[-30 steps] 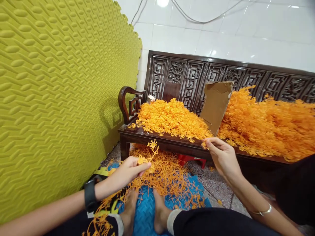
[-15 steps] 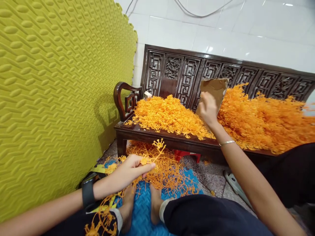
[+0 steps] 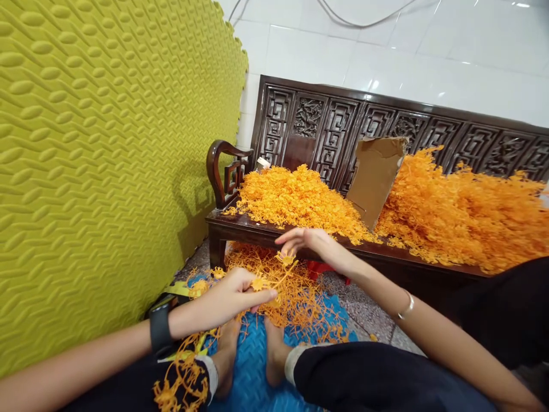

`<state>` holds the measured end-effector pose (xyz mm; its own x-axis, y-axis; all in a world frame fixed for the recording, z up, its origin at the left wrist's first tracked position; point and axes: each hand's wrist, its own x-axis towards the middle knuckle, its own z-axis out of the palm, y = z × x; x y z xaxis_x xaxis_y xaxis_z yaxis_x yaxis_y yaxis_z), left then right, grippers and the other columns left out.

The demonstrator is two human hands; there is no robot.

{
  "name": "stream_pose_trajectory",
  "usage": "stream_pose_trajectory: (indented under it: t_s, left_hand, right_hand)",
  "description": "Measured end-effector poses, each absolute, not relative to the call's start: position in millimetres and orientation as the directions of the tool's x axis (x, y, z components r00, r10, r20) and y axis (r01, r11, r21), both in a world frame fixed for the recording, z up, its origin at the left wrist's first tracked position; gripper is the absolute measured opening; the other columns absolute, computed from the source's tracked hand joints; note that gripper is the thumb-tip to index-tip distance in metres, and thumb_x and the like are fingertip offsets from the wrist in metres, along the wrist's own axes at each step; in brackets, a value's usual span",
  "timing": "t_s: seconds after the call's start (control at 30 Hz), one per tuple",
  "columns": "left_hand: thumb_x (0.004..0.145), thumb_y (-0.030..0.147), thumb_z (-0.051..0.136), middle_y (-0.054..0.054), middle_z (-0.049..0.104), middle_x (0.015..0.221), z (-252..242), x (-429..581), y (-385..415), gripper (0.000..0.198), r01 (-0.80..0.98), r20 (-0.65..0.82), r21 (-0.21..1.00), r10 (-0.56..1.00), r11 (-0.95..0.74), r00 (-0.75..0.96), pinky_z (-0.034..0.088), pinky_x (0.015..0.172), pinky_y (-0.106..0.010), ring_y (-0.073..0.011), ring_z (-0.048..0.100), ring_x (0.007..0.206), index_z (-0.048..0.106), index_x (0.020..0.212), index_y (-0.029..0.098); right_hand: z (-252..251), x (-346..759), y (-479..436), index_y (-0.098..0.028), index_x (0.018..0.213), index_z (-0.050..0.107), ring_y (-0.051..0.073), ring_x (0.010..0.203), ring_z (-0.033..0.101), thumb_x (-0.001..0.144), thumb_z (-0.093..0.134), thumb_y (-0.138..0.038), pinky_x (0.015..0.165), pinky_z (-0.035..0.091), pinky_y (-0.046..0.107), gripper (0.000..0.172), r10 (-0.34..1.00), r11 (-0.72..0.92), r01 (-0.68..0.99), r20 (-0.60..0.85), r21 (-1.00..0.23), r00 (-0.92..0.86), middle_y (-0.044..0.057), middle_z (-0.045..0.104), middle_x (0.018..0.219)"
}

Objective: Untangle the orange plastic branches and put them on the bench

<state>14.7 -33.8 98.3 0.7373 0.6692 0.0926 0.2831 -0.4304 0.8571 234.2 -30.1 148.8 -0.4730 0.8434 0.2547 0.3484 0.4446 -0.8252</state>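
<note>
Our left hand [image 3: 231, 294] pinches an orange plastic sprig [image 3: 283, 261] around center frame, over the blue mat [image 3: 253, 366]. Our right hand [image 3: 306, 240] hovers loosely open just above its tip, near the surface [image 3: 249, 228].

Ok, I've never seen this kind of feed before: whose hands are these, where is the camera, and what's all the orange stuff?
There is no machine here. The camera sits on a person's head, looking forward and down at their own two bare hands. The left hand, with a black watch on its wrist, pinches an orange plastic sprig. The right hand reaches over the sprig's far tip; whether it grips is unclear. Ahead stands a carved wooden bench bearing a left heap and a right heap of orange pieces, parted by a leaning cardboard sheet. On the floor, a tangle of orange sprigs lies on a blue mat.
</note>
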Motion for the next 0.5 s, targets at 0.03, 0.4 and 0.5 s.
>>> stream_pose_trajectory:
  t_s: [0.03,0.4,0.5]
  left_hand:
    - [0.080,0.048,0.053,0.008,0.028,0.048,97.1,14.8,-34.1,0.046,0.285,0.084,0.858,0.663,-0.428,0.744,0.020,0.044,-0.023,-0.0072,0.024,0.046,0.039,0.049,0.017]
    - [0.084,0.048,0.046,0.007,0.025,0.056,108.9,12.8,-36.2,0.043,0.314,0.124,0.814,0.674,-0.489,0.728,0.019,0.048,-0.024,-0.0087,0.024,0.052,0.032,0.056,0.019]
    - [0.084,0.049,0.045,0.006,0.026,0.057,114.1,17.7,-41.0,0.043,0.335,0.120,0.816,0.704,-0.472,0.700,0.020,0.050,-0.025,-0.0093,0.026,0.054,0.032,0.056,0.019]
  right_hand:
    - [149.4,226.6,-43.5,-0.018,0.101,0.067,0.016,0.075,0.063,0.081,0.047,-0.061,0.072,0.048,0.031,0.052,0.830,0.495,0.421,0.269,-0.760,-0.489,0.008,0.069,0.087]
    - [137.5,233.6,-69.9,-0.016,0.062,0.063,0.011,0.053,0.054,0.077,0.063,-0.037,0.053,0.042,0.025,0.025,0.902,0.428,0.436,0.402,-0.792,-0.157,0.001,0.060,0.057]
    - [133.8,231.8,-70.1,-0.017,0.065,0.066,0.011,0.052,0.053,0.076,0.065,-0.034,0.052,0.041,0.025,0.021,0.911,0.403,0.363,0.405,-0.840,-0.075,0.000,0.060,0.057]
